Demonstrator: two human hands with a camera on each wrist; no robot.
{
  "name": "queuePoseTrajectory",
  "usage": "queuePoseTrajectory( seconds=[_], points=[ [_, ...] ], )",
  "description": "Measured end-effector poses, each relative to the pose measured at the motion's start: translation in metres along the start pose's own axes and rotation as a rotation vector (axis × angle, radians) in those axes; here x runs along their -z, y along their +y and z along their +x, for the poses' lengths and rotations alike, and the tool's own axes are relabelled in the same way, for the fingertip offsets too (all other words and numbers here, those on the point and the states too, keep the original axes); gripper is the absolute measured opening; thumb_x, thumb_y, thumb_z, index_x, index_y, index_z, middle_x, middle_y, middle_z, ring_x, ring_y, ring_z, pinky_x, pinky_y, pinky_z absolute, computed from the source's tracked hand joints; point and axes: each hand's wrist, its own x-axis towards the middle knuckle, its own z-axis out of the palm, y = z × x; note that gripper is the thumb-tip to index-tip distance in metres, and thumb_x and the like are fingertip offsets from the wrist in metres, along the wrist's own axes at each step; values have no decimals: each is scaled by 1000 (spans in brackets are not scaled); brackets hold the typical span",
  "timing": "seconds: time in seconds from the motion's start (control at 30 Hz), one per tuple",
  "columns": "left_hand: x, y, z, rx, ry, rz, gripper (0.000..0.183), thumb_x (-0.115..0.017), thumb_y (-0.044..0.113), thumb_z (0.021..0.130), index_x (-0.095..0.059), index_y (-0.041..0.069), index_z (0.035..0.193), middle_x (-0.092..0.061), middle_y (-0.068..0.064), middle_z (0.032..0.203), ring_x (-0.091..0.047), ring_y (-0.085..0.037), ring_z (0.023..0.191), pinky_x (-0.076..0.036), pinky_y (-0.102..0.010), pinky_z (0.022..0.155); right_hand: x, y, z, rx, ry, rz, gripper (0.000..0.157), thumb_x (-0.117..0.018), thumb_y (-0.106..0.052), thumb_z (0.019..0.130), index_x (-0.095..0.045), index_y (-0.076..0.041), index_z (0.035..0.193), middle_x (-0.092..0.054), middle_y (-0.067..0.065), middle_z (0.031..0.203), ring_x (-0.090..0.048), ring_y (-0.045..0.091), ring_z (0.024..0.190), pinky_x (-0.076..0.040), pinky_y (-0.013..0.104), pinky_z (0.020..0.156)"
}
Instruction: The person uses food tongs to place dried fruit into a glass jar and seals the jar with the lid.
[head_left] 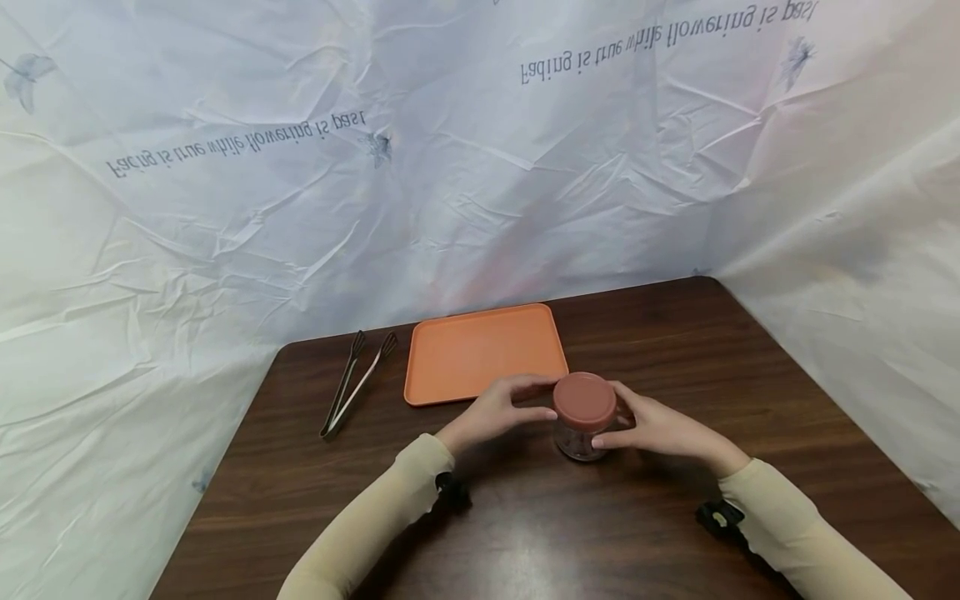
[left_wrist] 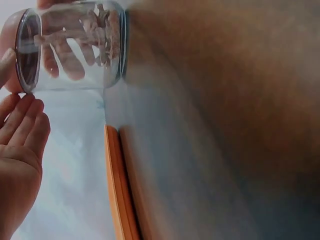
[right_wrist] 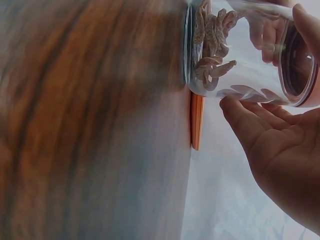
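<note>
A clear jar [head_left: 576, 443] with a reddish-pink lid [head_left: 585, 400] stands upright on the table, right of the middle in the head view. My left hand [head_left: 497, 412] holds the lid's left side between thumb and fingertips. From the other side, my right hand [head_left: 663, 427] grips the jar's body, its thumb on the front and its fingers behind. Twisted brown dried pieces [right_wrist: 212, 42] lie at the bottom of the jar, visible through the glass in both wrist views. The lid sits on the jar's mouth.
Behind the left hand lies an orange tray [head_left: 483, 354]. Metal tongs [head_left: 352, 387] rest spread on the dark wooden table [head_left: 300, 508], left of the tray. A white printed sheet [head_left: 450, 167] hangs behind the table and along its sides.
</note>
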Motion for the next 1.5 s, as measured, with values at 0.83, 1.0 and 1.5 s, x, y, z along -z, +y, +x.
queuePoseTrajectory(
  seconds=[0.83,1.0,1.5],
  points=[
    [-44,20,21,15,106,178,81,-87,48,77,-48,27,145,-59,14,129,-58,0,114,-50,-25,94,0,7,-2,53,90,-57,87,-82,-39,85,-36,-11,153,-54,15,143,-55,32,129,-49,47,100],
    [-38,21,22,41,56,183,81,-86,49,78,-48,26,145,-60,14,127,-59,0,111,-52,-25,90,1,6,-2,37,72,-29,88,-84,-38,84,-39,-11,154,-55,13,142,-55,31,129,-50,41,100],
    [-13,18,28,26,-309,98,90,-87,39,80,-39,35,154,-55,19,135,-51,1,124,-46,-26,100,13,7,-3,47,-178,46,84,-83,-24,86,-38,-6,155,-52,12,146,-48,34,135,-46,21,100]
  ],
)
